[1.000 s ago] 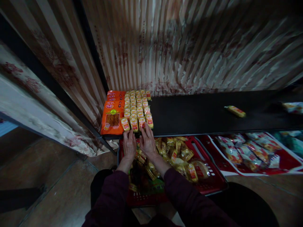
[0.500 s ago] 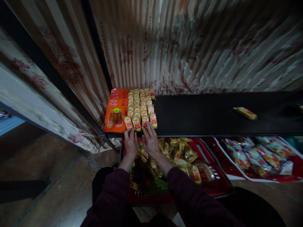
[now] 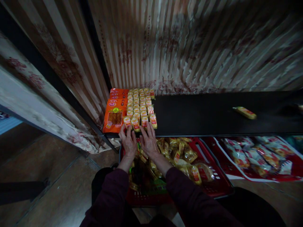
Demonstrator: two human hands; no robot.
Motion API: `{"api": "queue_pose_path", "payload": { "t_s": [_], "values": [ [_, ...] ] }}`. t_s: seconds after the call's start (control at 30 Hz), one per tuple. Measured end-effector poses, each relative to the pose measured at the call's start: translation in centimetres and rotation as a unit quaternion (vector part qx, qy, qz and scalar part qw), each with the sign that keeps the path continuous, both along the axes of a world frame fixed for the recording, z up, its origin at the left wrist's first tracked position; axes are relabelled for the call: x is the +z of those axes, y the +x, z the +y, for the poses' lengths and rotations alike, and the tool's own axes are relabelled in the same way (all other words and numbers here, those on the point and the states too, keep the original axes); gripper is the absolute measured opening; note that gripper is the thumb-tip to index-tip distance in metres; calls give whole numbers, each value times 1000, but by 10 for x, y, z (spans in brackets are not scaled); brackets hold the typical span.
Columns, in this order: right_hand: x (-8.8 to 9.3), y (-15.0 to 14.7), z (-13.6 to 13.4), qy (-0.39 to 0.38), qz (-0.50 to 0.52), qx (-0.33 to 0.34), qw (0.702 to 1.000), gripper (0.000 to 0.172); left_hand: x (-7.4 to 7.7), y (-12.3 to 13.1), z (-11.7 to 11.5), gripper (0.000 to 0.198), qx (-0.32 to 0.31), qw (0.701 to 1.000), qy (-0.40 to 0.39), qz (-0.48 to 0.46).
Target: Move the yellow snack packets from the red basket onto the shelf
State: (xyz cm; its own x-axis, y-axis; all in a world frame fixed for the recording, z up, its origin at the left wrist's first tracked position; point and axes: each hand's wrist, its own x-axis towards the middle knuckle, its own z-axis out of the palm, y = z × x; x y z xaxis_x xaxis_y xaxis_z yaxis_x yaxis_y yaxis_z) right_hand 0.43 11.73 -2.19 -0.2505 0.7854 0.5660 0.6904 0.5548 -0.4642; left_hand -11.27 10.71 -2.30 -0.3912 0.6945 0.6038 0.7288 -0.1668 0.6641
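While the left hand (image 3: 127, 142) and right hand (image 3: 149, 141) rest at the black shelf's (image 3: 194, 115) near edge, fingers slightly spread, tips against the front row of yellow packets (image 3: 135, 125) at twelve o'clock, neither looks to be pinching anything. Packets: probably light, slick, somewhat crushable; best held gently by the long sides. Rounded blocks, glossy wrap, close ranks. Flat orange pouches (image 3: 115, 118), eleven o'clock of left hand. Loose packet (image 3: 245, 113), between two and three of right. Red plastic basket (image 3: 219, 188), perforated, four o'clock.
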Motion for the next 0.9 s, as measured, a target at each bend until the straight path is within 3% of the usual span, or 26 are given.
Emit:
{"api": "queue_pose_path", "payload": {
  "t_s": [0.47,0.9],
  "values": [
    [5,-14,7,-8,2,-25,1000,50,2,-2,7,33,-39,998,-2,53],
    [5,-19,9,-10,14,-22,1000,53,6,-6,8,30,-10,993,8,115]
  ]
}}
